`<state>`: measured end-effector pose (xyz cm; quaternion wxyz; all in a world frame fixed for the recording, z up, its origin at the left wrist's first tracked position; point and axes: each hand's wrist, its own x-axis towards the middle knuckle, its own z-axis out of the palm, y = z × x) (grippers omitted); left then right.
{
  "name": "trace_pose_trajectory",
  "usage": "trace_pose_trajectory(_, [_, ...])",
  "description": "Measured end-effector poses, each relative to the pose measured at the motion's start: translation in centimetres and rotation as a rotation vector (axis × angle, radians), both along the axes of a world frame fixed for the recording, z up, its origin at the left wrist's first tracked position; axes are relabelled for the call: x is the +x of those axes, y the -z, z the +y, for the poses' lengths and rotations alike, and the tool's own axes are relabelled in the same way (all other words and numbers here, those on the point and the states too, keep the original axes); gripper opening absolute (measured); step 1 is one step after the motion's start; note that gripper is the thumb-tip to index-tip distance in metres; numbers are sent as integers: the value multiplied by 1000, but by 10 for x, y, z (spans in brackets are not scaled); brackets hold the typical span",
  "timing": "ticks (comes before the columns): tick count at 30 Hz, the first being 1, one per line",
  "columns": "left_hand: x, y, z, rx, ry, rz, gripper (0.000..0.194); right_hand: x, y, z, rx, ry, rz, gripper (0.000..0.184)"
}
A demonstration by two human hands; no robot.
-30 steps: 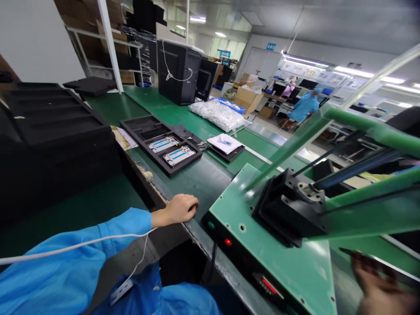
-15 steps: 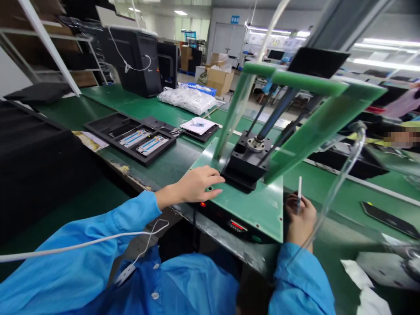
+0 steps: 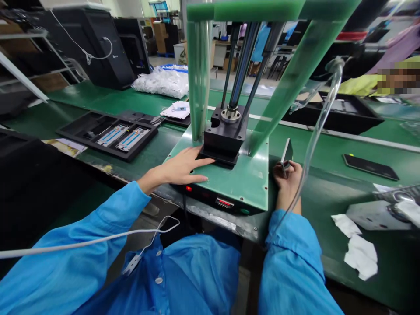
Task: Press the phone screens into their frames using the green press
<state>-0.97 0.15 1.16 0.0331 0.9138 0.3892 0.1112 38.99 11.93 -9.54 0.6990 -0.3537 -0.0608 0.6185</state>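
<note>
My left hand [image 3: 181, 168] lies flat with fingers stretched out on the green base plate [image 3: 244, 181] of a press fixture, its fingertips against the black block [image 3: 224, 138] under the press rods. My right hand [image 3: 288, 179] is closed round a thin dark phone-like panel [image 3: 287, 154], held upright on its edge just right of the plate. A clear hose [image 3: 316, 131] hangs in front of that hand. The fixture's front face shows a red light [image 3: 188, 189] and a small red display [image 3: 224, 203].
A black tray [image 3: 83, 131] with two blue-striped panels sits at left. Another dark panel [image 3: 370, 166] lies on the green belt at right, with white wipes [image 3: 359, 251] and a grey device [image 3: 377, 214] near it. A bag of white parts [image 3: 160, 82] and black cases stand behind.
My view has swung right toward the press. My left hand slid from the table edge onto the green plate up to the black block. The panel in my right hand has turned more face-on.
</note>
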Motion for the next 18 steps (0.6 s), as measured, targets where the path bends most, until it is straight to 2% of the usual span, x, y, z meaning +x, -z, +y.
trace_pose_trajectory(11, [2, 2, -5, 61, -30, -38, 62, -4, 0, -9, -69, 66, -93, 15])
trace_pose_trajectory(18, [3, 3, -6, 49, -38, -47, 62, -9, -1, -11, -91, 86, -163, 23])
